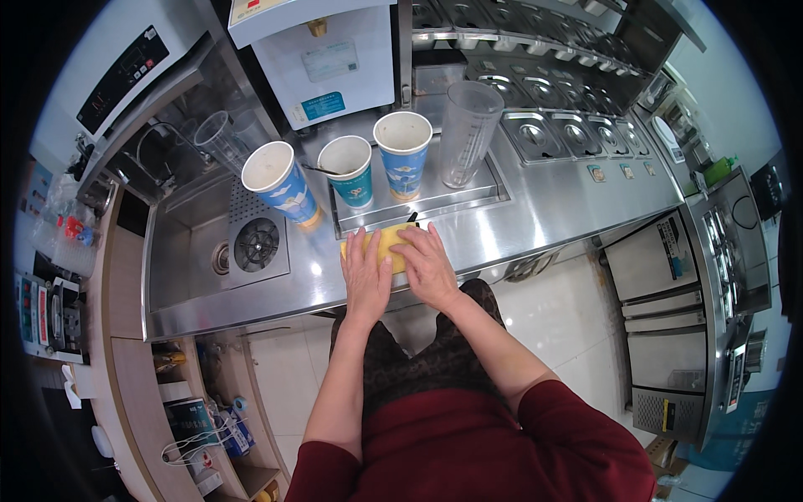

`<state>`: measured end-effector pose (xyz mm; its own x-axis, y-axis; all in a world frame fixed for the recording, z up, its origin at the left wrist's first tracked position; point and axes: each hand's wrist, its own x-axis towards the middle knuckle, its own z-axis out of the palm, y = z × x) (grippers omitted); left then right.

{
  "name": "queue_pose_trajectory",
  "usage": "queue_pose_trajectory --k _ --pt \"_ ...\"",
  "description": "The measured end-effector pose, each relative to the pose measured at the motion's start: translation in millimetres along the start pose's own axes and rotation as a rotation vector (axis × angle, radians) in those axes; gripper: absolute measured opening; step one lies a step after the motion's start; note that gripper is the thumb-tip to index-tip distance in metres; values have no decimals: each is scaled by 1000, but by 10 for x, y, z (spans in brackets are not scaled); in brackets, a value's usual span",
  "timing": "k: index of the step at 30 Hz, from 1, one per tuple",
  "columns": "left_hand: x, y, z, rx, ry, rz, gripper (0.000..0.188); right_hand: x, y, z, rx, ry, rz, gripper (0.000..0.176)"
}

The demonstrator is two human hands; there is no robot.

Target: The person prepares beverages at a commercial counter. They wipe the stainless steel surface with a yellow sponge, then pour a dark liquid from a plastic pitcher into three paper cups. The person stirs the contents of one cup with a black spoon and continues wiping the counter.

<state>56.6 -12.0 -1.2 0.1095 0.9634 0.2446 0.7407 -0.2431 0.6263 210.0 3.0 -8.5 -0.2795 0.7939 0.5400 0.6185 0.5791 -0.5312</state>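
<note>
A yellow cloth (394, 241) lies folded on the stainless steel counter (539, 207), close to its front edge. My left hand (366, 276) rests flat on the cloth's left part, fingers apart. On its right part press the spread fingers of my right hand (430, 267). A small black piece (412, 217) pokes out beyond the cloth; what it belongs to is hidden. Behind the hands stand a blue paper cup (288, 191), a teal paper cup (352, 185) with a dark utensil in it, and another blue paper cup (403, 166). Right of these is a clear measuring jug (469, 138).
A recessed drip tray (495, 188) lies under a white dispenser (326, 69). Left are a sink (188, 238) and a round black rinser (256, 245). Lidded steel pans (533, 135) line the back right. Below left is an open shelf (257, 480); a steel cabinet (659, 270) stands right.
</note>
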Motion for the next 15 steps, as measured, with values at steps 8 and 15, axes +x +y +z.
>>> queue_pose_trajectory --k 8,15 --pt "1 -77 -11 -315 109 -59 50 149 -183 33 -77 -135 19 38" --pt "7 -241 -169 -300 465 -126 34 234 -297 172 -230 -382 -50 59"
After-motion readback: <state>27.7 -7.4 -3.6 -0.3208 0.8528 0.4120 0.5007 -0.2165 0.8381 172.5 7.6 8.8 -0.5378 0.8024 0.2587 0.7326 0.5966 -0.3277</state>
